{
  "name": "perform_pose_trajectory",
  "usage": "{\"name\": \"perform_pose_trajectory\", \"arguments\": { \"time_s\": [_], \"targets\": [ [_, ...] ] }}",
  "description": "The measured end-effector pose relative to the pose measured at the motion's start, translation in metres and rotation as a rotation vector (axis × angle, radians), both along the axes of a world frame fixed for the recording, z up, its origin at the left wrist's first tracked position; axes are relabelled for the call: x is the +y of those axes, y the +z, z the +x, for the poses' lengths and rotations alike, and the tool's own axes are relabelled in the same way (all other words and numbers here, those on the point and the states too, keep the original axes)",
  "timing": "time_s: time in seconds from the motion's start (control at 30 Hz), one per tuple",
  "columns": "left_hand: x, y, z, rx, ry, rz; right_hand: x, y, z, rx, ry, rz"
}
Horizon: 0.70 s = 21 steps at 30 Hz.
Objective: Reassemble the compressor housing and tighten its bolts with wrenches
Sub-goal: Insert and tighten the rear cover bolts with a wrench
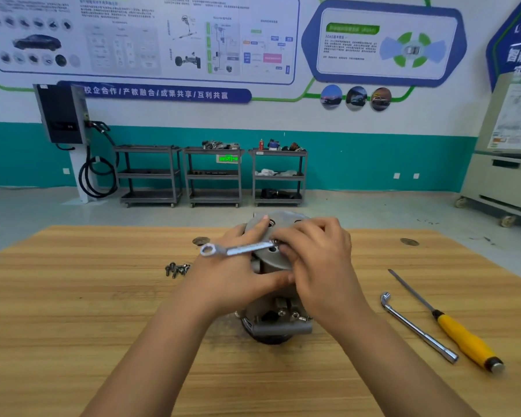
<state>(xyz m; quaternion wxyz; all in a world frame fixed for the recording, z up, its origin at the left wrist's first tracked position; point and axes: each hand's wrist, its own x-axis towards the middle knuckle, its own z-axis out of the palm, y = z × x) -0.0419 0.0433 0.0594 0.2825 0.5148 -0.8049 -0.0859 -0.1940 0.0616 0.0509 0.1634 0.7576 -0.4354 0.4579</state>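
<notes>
A grey metal compressor (278,322) stands upright in the middle of the wooden table, its round housing cover (272,257) on top. My left hand (235,275) grips the side of the housing, fingers wrapped up over the cover's rim. A silver ring wrench (236,249) lies across the back of my left hand, its far end seated at a bolt on the cover. My right hand (316,260) pinches that end of the wrench at the bolt. Much of the cover is hidden by both hands.
Several loose bolts (176,269) lie on the wooden table (73,311) left of the compressor. To the right lie an L-shaped socket wrench (418,326) and a yellow-handled screwdriver (460,335). Three grey carts (212,176) stand by the far wall.
</notes>
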Motion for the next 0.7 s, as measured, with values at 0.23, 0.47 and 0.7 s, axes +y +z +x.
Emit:
{"name": "perform_pose_trajectory", "arguments": {
  "time_s": [0.23,0.47,0.7],
  "targets": [
    [-0.001,-0.023,0.007,0.601,-0.143,-0.011,0.003,-0.027,-0.013,-0.112,0.185,-0.121],
    [0.006,-0.050,-0.022,1.082,-0.148,-0.122,0.002,-0.026,-0.018,-1.026,0.468,0.165],
    [0.008,-0.049,-0.034,1.029,-0.146,-0.074,-0.032,-0.003,-0.026,-1.447,0.300,0.455]
  ]
}}
